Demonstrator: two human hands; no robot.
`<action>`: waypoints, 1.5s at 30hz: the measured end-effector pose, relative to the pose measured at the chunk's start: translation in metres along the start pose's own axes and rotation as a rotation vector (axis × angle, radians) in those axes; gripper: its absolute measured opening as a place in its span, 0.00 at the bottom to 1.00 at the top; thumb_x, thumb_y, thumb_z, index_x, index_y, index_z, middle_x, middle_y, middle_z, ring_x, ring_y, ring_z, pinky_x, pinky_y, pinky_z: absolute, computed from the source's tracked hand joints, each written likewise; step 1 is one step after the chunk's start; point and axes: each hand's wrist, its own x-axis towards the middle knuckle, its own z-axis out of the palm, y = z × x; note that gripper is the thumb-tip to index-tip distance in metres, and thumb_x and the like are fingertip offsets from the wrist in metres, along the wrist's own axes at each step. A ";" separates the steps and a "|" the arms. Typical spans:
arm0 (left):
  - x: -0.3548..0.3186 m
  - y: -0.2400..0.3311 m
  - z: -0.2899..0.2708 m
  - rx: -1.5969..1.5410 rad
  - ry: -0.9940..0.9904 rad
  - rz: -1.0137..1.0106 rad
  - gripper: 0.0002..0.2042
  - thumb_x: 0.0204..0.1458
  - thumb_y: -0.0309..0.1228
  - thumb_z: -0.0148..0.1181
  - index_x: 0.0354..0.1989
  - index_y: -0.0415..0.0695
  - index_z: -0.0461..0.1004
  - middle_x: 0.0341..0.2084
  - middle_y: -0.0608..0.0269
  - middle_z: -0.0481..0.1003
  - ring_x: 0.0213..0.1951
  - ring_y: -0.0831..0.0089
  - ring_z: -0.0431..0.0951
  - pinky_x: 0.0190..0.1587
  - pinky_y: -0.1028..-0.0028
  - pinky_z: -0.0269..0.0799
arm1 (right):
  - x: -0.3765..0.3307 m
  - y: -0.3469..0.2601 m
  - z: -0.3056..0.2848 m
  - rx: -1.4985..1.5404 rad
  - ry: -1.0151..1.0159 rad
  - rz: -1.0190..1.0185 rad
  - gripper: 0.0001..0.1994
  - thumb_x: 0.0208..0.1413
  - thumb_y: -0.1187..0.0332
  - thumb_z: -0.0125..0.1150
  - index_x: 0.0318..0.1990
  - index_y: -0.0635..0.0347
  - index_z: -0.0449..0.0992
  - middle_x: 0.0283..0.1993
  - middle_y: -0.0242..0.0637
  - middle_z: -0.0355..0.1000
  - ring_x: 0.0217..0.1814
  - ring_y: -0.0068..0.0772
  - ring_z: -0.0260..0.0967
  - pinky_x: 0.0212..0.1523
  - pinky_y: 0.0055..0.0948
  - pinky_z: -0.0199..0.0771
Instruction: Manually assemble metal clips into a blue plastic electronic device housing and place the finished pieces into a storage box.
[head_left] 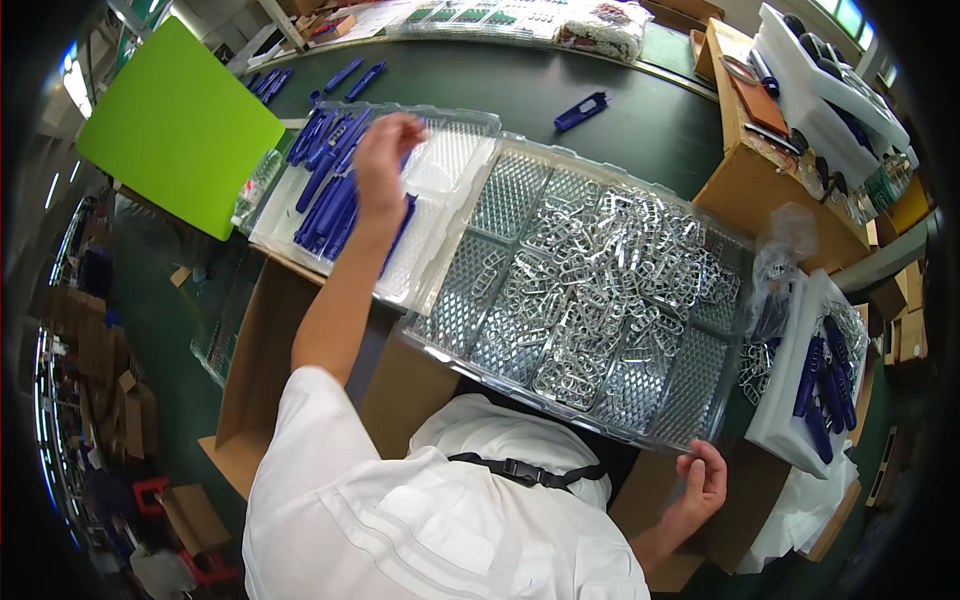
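My left hand (pixel 382 165) is over a clear plastic tray (pixel 430 235) of blue plastic handle-shaped pieces (pixel 325 205). Its fingers are curled, and a bit of blue shows beside them; whether they grip that piece is unclear. To the right lies a larger clear compartment tray (pixel 490 215) heaped with shiny metal clips (pixel 600 280). By that tray's near right corner is my right hand (pixel 697 490), fingers bent with thumb and fingertip close together. Anything between them is too small to make out.
A bright green panel (pixel 185 125) stands at the left. One blue piece (pixel 581 111) lies alone on the dark green table (pixel 480 75). At right, a white foam box (pixel 800 440) holds more blue pieces beside a cardboard box (pixel 735 165). An open carton (pixel 265 370) sits below the trays.
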 end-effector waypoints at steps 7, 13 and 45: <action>-0.182 0.015 -0.285 0.195 0.808 -0.157 0.15 0.70 0.38 0.52 0.29 0.47 0.72 0.29 0.67 0.76 0.29 0.78 0.73 0.37 0.78 0.74 | 0.026 0.011 0.019 0.046 -0.247 -0.139 0.05 0.67 0.72 0.60 0.45 0.63 0.78 0.50 0.41 0.78 0.41 0.25 0.70 0.43 0.23 0.71; -0.422 -0.038 -0.479 0.593 1.053 -0.640 0.14 0.68 0.37 0.59 0.33 0.41 0.79 0.27 0.65 0.79 0.26 0.77 0.77 0.32 0.74 0.72 | 0.035 -0.008 0.078 0.102 -0.632 -0.193 0.07 0.69 0.69 0.56 0.40 0.63 0.72 0.46 0.45 0.72 0.39 0.28 0.65 0.43 0.25 0.68; -0.496 -0.135 -0.571 1.629 0.144 -1.360 0.36 0.50 0.41 0.68 0.66 0.41 0.64 0.61 0.43 0.70 0.63 0.41 0.74 0.63 0.48 0.73 | -0.063 -0.038 0.210 -0.297 -0.897 -0.141 0.14 0.69 0.64 0.61 0.33 0.64 0.71 0.40 0.43 0.74 0.38 0.27 0.68 0.43 0.24 0.69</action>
